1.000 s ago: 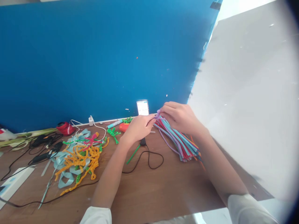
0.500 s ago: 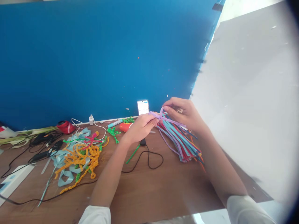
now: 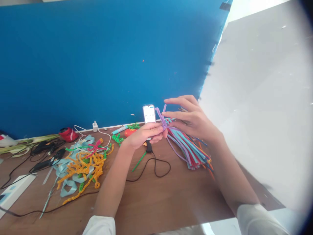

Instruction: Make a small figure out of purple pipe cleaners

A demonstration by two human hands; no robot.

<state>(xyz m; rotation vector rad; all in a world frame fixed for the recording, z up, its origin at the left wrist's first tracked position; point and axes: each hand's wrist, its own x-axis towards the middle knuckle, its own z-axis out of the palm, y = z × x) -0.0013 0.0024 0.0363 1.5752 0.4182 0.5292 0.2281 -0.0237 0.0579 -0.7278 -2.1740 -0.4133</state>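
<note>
A light purple pipe cleaner (image 3: 160,117), bent and twisted into a knot with several ends, stands up above the table. My left hand (image 3: 146,133) is closed, pinching it at the twisted part between thumb and fingers. Just to the right, my right hand (image 3: 192,115) has its fingers stretched apart around the purple ends. Its fingertips are close to the upright strand; whether they touch it I cannot tell. Behind and below the right hand lies a bundle of pipe cleaners (image 3: 188,148) in blue, red, purple and orange, partly covered by that hand.
A lit phone (image 3: 149,113) leans at the blue panel (image 3: 110,65). To the left lie twisted orange pipe cleaners (image 3: 85,166), light blue ribbon (image 3: 68,187), a marker (image 3: 119,130) and a white power strip (image 3: 17,189). A black cable (image 3: 168,166) loops across the brown table (image 3: 156,202).
My right hand has let go of the purple strand and spread its fingers, moving slightly up. The purple pipe cleaner has turned more upright in my left hand.
</note>
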